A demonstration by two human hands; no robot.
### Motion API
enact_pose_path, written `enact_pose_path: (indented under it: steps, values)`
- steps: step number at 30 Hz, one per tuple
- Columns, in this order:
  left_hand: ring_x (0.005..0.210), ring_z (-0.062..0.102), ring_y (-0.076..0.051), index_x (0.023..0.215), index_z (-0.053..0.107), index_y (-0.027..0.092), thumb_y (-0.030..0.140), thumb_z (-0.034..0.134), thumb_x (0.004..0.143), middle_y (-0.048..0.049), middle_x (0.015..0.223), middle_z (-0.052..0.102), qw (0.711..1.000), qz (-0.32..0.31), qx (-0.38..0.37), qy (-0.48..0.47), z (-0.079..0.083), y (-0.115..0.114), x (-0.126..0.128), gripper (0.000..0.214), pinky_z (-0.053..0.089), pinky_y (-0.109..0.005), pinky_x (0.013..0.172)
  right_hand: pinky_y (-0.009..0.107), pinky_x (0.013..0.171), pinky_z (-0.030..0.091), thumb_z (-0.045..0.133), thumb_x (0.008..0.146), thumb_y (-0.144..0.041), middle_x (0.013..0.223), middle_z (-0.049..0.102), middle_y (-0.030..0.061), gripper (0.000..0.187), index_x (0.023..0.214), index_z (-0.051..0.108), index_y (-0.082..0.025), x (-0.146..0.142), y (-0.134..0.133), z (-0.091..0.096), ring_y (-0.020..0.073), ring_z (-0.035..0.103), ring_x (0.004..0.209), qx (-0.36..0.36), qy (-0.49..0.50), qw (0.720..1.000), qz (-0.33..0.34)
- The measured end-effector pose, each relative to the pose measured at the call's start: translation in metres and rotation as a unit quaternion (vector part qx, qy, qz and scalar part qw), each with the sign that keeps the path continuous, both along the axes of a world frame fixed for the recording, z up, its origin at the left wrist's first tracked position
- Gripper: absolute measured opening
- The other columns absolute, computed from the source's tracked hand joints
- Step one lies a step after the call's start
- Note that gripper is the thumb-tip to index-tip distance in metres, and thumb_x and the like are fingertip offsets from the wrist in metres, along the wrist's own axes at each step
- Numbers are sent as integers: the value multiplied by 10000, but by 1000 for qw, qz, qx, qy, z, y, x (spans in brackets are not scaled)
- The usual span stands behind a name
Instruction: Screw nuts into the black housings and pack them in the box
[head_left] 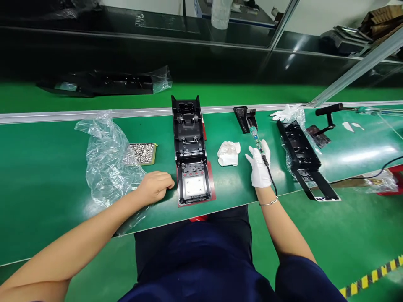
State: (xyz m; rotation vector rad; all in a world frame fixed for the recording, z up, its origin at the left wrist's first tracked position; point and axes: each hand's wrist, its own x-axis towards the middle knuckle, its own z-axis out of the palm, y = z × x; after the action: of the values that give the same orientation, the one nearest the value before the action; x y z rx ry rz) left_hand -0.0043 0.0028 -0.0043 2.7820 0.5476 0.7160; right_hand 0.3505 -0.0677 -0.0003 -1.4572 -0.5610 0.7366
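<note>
Bare and closed, my left hand [155,187] rests on the bench between a clear plastic bag [107,163] and a long black plastic housing [190,142]; the inside of its curled fingers is hidden. The housing lies open side up, with a pale plate in its near end, on a red mat [213,184]. My right hand [260,167], in a white glove, is around the rear of a soldering iron [255,136]. The iron's front end is at a black stand [244,119], and its cable runs back over my wrist. A crumpled white glove [229,153] lies left of that hand.
A tray of small metal parts [143,153] stands by the bag. At right lie a second black housing [302,147], another white glove [288,113] and a black-handled tool [329,111]. A bagged black part [107,85] lies behind the metal rail [141,112].
</note>
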Motion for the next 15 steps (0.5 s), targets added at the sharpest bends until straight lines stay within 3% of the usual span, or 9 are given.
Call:
enact_pose_path:
  steps: [4,6,7,9,11,13,15]
  values:
    - [632,554,-94,665,649,196,48,360,809,-1,656,670,996,9,-38,77,26,-8,-15,356,385,-234,653,238,1007,598,695,700,-602,1594,247,63,992,1548,287,-289,3,-7,-11,129,572,1302,-9,50,999,17]
    - [734,611,-107,739,692,207,129,360,857,-15,740,705,986,78,-79,125,42,-6,-28,361,437,-230,725,250,1032,595,658,709,-586,1590,255,78,958,1532,305,-244,7,-9,-15,119,582,1283,-34,63,997,29]
    - [800,634,-120,783,706,207,179,353,872,-28,790,716,975,142,-100,138,49,-3,-36,365,465,-237,774,247,1035,594,635,717,-579,1580,278,80,947,1532,296,-233,10,-10,-16,108,592,1265,-48,65,996,38]
    - [922,651,-165,933,721,198,278,337,880,-62,941,726,930,310,-134,148,58,7,-55,396,505,-287,855,234,1026,593,597,738,-576,1541,349,89,929,1533,279,-213,14,-13,-15,84,615,1215,-74,55,994,60]
    - [982,642,-218,1175,669,177,368,348,868,-105,1140,690,858,464,-153,158,60,21,-77,483,523,-370,898,221,989,594,593,749,-594,1461,445,123,891,1488,347,-160,16,-16,-12,76,642,1134,-97,34,990,97]
    - [995,626,-260,1358,554,143,444,389,849,-151,1255,637,799,559,-156,158,53,34,-102,614,527,-436,905,203,943,589,608,753,-621,1362,524,155,841,1395,454,-101,17,-20,-10,74,657,1050,-118,6,984,134]
    - [992,607,-282,1384,510,75,498,462,827,-183,1208,646,780,594,-152,126,40,43,-127,701,526,-437,870,177,909,576,623,756,-617,1282,571,160,793,1319,521,-68,15,-23,-9,63,658,995,-139,-32,977,162]
